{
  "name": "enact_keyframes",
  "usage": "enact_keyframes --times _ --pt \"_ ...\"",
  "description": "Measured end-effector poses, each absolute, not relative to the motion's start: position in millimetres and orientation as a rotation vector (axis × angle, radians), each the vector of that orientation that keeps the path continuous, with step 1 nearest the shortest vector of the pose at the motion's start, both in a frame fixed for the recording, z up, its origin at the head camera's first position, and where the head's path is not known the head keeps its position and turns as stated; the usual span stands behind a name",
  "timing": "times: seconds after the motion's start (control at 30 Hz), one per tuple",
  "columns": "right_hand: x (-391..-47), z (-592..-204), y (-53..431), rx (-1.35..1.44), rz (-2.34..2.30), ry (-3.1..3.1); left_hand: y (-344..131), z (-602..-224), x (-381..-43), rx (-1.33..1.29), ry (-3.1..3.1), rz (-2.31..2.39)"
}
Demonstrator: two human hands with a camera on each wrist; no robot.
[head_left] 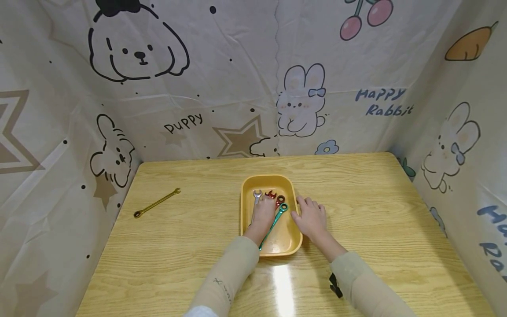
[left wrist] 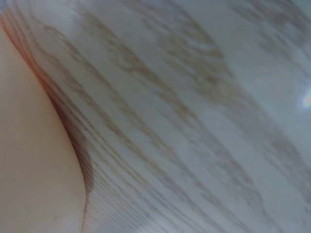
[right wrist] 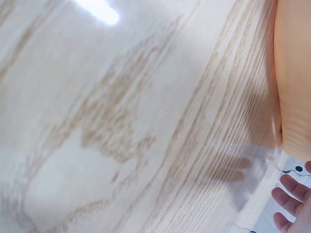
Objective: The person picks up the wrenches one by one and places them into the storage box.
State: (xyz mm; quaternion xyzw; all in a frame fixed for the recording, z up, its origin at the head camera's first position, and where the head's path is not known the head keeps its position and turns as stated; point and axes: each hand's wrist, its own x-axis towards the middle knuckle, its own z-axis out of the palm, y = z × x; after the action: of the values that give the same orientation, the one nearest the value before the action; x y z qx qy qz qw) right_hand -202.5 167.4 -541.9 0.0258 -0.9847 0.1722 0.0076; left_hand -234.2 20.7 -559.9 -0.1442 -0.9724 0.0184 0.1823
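Observation:
In the head view my left hand [head_left: 264,213] reaches into a yellow plastic tray [head_left: 243,207], fingers bent down over the wrenches. It grips a red wrench [head_left: 271,193], whose open end shows past the knuckles; the fingertips are hidden. A darker red ring end [head_left: 281,199] sticks out at the hand's right. A silver wrench [head_left: 257,194] lies to its left, partly covered. The teal ratchet wrench [head_left: 277,216] slants through the tray to its right. Against the tray's right rim rests my right hand [head_left: 312,216], its fingers extended. Fingers [right wrist: 291,194] show at the right wrist view's lower corner.
A gold wrench [head_left: 157,203] lies on the left part of the wooden table [head_left: 190,246]. Cartoon-printed cloth [head_left: 237,88] hangs behind the table and along both sides. A black clip-like piece [head_left: 335,286] sits by the right sleeve.

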Motion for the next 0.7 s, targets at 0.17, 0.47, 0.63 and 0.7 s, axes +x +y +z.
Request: enact_keyframes --times 0.17,0.47,0.63,0.7 --pt "-201.9 -541.3 167.6 0.083 0.546 -3.075 22.5 -570.8 -240.2 -0.403 -2.755 0.051" --pt "-202.7 -542.0 167.6 0.078 0.55 -3.059 22.3 -568.3 -240.5 -0.439 -2.88 0.095" --pt "-203.2 -543.1 167.7 0.073 0.549 -3.059 21.5 -569.6 -240.7 -0.437 -2.873 0.075" --pt "-203.4 -543.4 167.7 0.07 0.549 -3.054 21.3 -569.7 -240.8 -0.439 -2.859 0.066"
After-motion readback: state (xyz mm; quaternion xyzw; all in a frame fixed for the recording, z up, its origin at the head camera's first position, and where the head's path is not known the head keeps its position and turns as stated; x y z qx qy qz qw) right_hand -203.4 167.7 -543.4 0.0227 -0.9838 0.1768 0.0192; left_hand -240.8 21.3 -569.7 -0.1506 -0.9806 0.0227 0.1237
